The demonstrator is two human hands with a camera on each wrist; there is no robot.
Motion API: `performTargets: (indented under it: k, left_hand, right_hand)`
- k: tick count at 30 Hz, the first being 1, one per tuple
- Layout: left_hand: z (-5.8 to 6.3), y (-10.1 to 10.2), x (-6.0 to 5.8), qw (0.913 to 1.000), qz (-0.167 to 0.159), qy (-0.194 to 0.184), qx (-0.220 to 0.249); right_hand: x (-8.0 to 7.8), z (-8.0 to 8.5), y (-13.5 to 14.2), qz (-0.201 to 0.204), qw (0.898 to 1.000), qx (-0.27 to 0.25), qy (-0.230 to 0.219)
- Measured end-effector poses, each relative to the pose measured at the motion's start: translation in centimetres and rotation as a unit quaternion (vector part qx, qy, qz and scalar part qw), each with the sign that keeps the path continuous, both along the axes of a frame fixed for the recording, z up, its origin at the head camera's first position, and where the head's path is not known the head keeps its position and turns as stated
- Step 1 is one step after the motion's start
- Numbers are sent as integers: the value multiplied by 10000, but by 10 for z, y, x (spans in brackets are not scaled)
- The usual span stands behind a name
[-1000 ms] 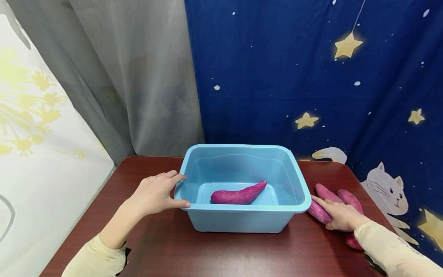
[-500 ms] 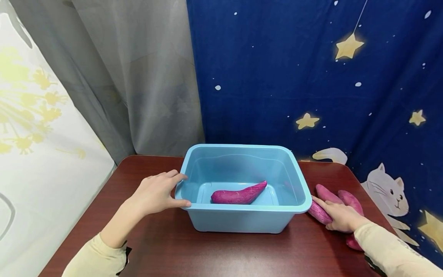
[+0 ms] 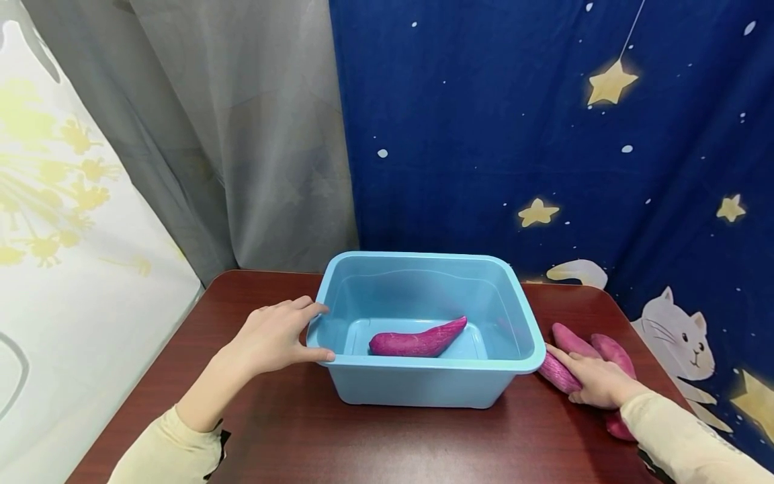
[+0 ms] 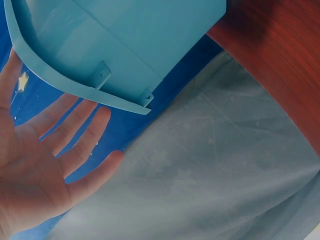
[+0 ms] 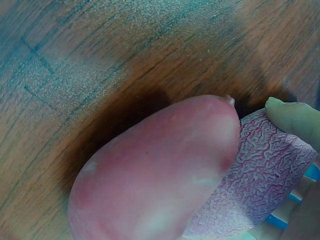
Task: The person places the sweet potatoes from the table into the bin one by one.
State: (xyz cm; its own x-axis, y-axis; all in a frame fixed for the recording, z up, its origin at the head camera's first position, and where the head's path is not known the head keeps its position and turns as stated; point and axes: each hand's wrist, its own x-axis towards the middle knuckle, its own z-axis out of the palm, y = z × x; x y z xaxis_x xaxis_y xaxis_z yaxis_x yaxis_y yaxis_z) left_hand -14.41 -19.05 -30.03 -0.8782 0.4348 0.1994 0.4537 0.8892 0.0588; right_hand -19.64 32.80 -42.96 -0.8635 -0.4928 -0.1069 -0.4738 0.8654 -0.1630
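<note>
In the head view a light blue plastic basin [image 3: 423, 364] stands on the table with one purple sweet potato [image 3: 417, 341] lying on its floor. My left hand [image 3: 275, 336] touches the basin's left rim, thumb near the front corner; the left wrist view has its fingers [image 4: 75, 150] spread and fairly straight below the rim. Right of the basin, my right hand [image 3: 595, 378] grips a wrinkled sweet potato [image 3: 559, 373], with the thumb [image 5: 295, 120] on one side in the right wrist view. A smoother pink sweet potato [image 5: 165, 170] lies right beside it, partly hiding it.
More sweet potatoes lie around the right hand: one behind it [image 3: 571, 338], one at the back right [image 3: 613, 349], one under the wrist [image 3: 618, 426]. Curtains [image 3: 435, 168] hang behind the brown table [image 3: 423, 444]. A white patterned surface [image 3: 91, 323] borders the left side.
</note>
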Motion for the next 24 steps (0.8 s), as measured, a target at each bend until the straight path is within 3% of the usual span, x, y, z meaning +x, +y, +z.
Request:
performTargets:
  k: [17,24]
  left_hand:
    - [0,0,0,10000,-15,25,-9]
    - [0,0,0,10000,-1,8,-12]
  right_hand:
    - [1,15,10,253,9990,-122,338]
    - [0,30,11,93,9980,-47,628]
